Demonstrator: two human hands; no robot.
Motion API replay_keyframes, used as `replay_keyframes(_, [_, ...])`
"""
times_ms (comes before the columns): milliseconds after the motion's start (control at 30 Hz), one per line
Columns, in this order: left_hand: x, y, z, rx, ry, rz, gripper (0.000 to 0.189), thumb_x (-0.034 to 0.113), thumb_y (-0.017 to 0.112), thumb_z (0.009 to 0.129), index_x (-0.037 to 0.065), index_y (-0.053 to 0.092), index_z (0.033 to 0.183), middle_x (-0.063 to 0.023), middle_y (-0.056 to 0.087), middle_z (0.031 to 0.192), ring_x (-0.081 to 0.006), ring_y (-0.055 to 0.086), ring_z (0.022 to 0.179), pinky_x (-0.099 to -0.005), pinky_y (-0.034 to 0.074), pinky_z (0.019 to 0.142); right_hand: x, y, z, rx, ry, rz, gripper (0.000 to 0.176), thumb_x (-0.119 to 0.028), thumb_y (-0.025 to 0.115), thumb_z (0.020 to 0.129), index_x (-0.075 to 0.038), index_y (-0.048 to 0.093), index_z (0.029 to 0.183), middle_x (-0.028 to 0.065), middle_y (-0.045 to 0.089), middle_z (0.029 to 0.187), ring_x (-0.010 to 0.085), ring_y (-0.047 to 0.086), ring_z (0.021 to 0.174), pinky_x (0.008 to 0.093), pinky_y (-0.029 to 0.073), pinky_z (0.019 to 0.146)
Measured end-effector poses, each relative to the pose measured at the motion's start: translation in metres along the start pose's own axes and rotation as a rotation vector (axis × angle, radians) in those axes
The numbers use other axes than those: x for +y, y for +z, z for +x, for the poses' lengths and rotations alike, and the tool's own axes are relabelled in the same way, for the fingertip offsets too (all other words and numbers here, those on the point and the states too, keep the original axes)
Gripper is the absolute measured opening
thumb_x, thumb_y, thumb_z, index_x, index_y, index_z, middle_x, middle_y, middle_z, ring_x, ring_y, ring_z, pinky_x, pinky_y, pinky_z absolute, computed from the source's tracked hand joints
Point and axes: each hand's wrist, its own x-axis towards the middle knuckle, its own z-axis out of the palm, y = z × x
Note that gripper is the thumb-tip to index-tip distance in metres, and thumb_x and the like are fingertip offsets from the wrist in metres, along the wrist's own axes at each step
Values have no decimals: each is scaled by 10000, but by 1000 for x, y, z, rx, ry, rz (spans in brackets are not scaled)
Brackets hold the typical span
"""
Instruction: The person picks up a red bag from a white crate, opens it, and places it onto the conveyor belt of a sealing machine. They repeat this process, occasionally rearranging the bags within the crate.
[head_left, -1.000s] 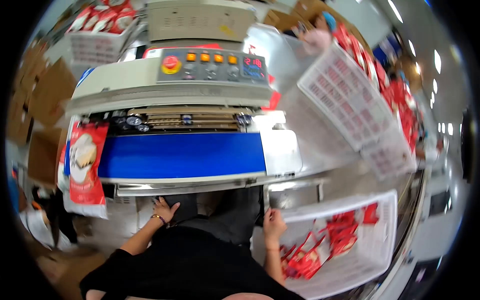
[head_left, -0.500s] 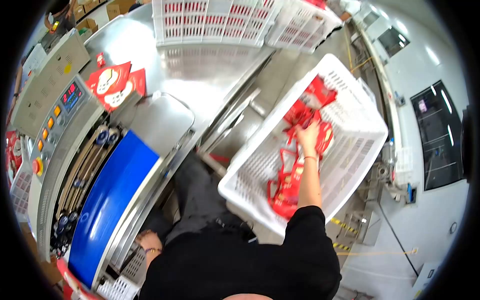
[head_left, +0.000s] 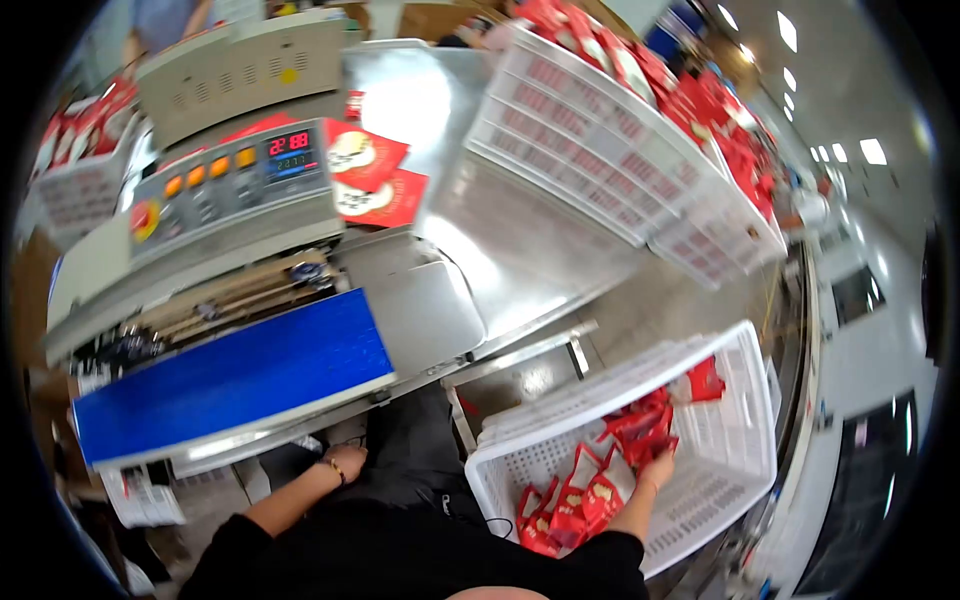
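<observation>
My right hand [head_left: 655, 470] reaches into the white plastic crate [head_left: 735, 480] at the lower right, its fingers closed on a red pouch [head_left: 640, 430]. Several more red and white pouches [head_left: 585, 500] lie in a loose pile in the crate to the left of this hand. Another red pouch [head_left: 705, 380] rests by the far end wall. My left hand [head_left: 348, 461], with a bracelet at the wrist, is low beside my dark trousers, just below the edge of the machine; its fingers are blurred and partly hidden.
A sealing machine with a lit control panel [head_left: 240, 180] and a blue belt [head_left: 240, 375] stands at left. Flat red pouches [head_left: 385, 195] lie on the steel table [head_left: 540, 235]. White crates [head_left: 590, 130] full of red pouches stand behind. Another filled crate [head_left: 85, 190] is far left.
My view has turned, so the machine sits more level and the crate lower. My right hand stays among the pouches, which look shifted and gathered. My left hand shows nearer my lap.
</observation>
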Motion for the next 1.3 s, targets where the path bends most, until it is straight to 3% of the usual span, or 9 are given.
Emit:
replay_keyframes(100, [-4,16,-6,19,20,-11,291,110,494,850,21,651,1077,-200,651,1108,-341,635,1035,-450,516,868,-24,-54,-12,-29,-120,-443,241,-184,581,878,50,631,901,251,623,856,442,573,809,482,453,727])
replay_keyframes(300, [5,31,-48,415,91,-58,214,165,508,844,37,668,907,-161,670,871,-325,664,822,-433,545,702,-84,-76,-47,-80,-306,-184,472,-391,539,944,74,619,945,259,635,896,427,590,838,481,463,740])
replay_keyframes(333, [9,13,-77,455,84,-254,206,193,511,845,33,631,888,-168,634,885,-340,638,819,-437,534,719,24,-20,20,44,-576,-146,408,-326,531,948,76,601,960,280,632,900,439,602,858,496,477,747])
replay_keyframes(567, [-66,35,-268,2021,-930,-399,87,53,576,861,26,571,943,-153,583,915,-333,574,874,-403,471,772,-88,31,-85,-127,-435,-360,375,-285,531,947,80,557,1029,288,627,953,408,623,855,476,496,729])
replay_keyframes(767, [-155,51,-303,1722,-1433,-358,482,257,746,768,-53,545,1078,-210,548,1107,-374,528,1033,-432,442,905,-133,62,-110,-232,-438,-395,362,-249,530,946,84,520,1088,295,623,999,382,640,853,459,513,714])
replay_keyframes(1033, [-160,83,-288,1740,-1419,-249,527,253,697,844,-77,503,1205,-249,553,1180,-393,513,1117,-438,385,999,-138,90,-140,-654,-194,313,352,-56,503,898,42,447,1232,215,640,972,329,626,923,392,483,812])
replay_keyframes(1067, [-165,90,-287,1757,-1410,-232,539,264,686,853,-87,504,1219,-249,546,1199,-394,507,1129,-436,380,1007,-174,70,-164,-698,-84,320,232,16,546,871,39,493,1095,150,632,857,208,614,705,311,505,609])
replay_keyframes(1233, [-196,101,-273,1794,-1521,-656,521,329,572,944,-108,521,1222,-258,566,1190,-364,541,1116,-412,424,967,-117,128,-171,-804,-726,59,322,-135,682,809,88,601,1027,189,679,889,240,659,696,355,553,635])
replay_keyframes(1300, [-198,97,-270,1859,-1457,-783,513,329,557,951,-106,524,1222,-246,587,1160,-349,563,1086,-404,440,943,-129,124,-172,-976,-550,-163,386,-210,699,790,67,614,1046,194,686,916,258,668,765,371,551,688])
